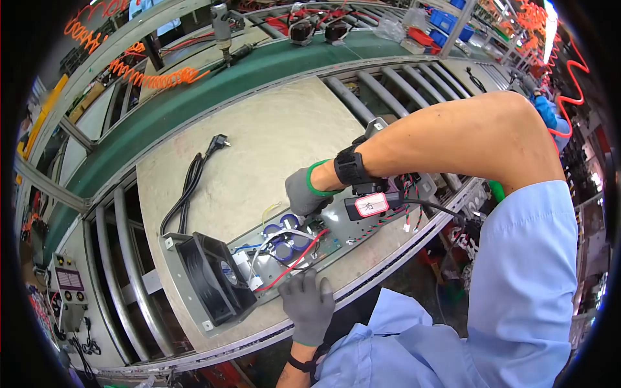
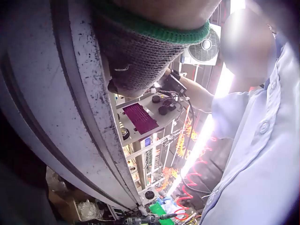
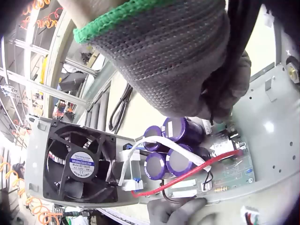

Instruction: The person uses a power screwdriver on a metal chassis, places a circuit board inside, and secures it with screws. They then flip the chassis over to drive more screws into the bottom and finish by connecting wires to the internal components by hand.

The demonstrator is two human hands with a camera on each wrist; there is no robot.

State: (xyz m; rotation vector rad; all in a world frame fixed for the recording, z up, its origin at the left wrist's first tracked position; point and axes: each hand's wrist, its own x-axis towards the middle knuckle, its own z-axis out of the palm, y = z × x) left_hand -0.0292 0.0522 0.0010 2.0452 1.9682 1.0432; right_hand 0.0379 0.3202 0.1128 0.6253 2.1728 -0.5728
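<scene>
A grey metal chassis (image 1: pixel 336 223) lies on the worktable, holding a circuit board (image 3: pixel 229 171), purple capacitors (image 3: pixel 180 159) and a black cooling fan (image 3: pixel 77 161) at its left end. My right hand (image 1: pixel 307 192), in a grey glove with a green cuff, reaches down over the board just behind the capacitors, its fingers bent. What lies between its fingertips is hidden, and I cannot tell whether they hold anything. My gloved left hand (image 1: pixel 308 307) rests at the chassis's near edge, fingers extended toward the board. Red wire (image 3: pixel 187 173) and white wire (image 3: pixel 164 140) cross over the capacitors.
A black power cord (image 1: pixel 191 184) with a plug lies behind the fan. Metal rollers (image 1: pixel 132 271) flank the board-topped table (image 1: pixel 272 123). Beyond runs a green belt (image 1: pixel 259 68), with a power screwdriver (image 1: pixel 222 32) hanging over it. Loose wires with white connectors (image 1: pixel 407 226) hang at the chassis's right end.
</scene>
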